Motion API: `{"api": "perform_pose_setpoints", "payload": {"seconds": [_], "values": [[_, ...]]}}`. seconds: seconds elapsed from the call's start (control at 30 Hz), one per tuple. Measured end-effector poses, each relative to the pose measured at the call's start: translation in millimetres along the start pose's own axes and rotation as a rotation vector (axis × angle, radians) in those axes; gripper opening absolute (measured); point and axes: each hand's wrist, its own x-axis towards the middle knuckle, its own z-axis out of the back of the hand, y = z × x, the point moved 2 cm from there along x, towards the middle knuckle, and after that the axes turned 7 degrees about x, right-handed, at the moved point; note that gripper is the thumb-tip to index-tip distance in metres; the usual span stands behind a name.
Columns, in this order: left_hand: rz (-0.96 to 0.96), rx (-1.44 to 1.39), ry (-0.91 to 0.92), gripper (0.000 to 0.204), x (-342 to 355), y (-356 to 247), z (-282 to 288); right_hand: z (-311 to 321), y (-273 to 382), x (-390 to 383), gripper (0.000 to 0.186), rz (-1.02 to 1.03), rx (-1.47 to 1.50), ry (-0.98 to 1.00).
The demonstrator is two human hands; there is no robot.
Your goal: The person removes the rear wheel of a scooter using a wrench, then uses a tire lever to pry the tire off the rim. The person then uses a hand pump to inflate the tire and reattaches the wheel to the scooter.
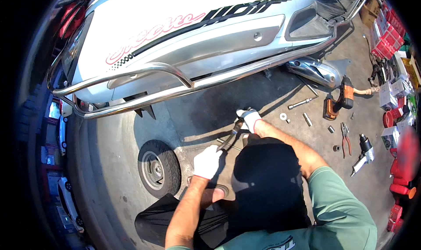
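Observation:
A dark, curved, elongated part [230, 138] lies between my white-gloved hands, held at both ends. My left hand [207, 163] grips its lower end, while my right hand [249, 118] is closed round the upper end; I cannot make out exactly what it is. Behind it a thin metal bar [234, 146] lies on the floor. A removed wheel [158, 167] rests left of my left hand. Above, a white scooter body [184, 39] with a chrome side rail [219, 81] fills the top of the view. A dark covered shape [267, 180] hides part of my lap.
On the concrete floor at right are an orange-black impact driver [346, 94], sockets [307, 118], pliers [345, 138] and an air gun [364, 153]. A silver exhaust part [315, 72] lies by the scooter. Boxes and red cases [388, 37] line the right edge; parked cars [66, 197] show far left.

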Motion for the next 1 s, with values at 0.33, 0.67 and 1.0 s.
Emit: {"api": "perform_pose_setpoints", "payload": {"seconds": [0.33, 0.67, 1.0], "values": [[0.748, 0.162, 0.471, 0.03, -99.9, 93.3, -45.1, 66.5, 22.7, 39.8, 0.003, 0.624, 0.317, -0.322], [1.069, 0.179, 0.294, 0.034, -121.0, 149.0, -51.2, 183.7, 115.8, 46.8, 0.015, 0.644, 0.18, -0.419], [0.896, 0.169, 0.179, 0.022, -100.3, 128.0, -40.5, 163.8, 120.5, 79.3, 0.009, 0.633, -0.594, -0.322]]}}
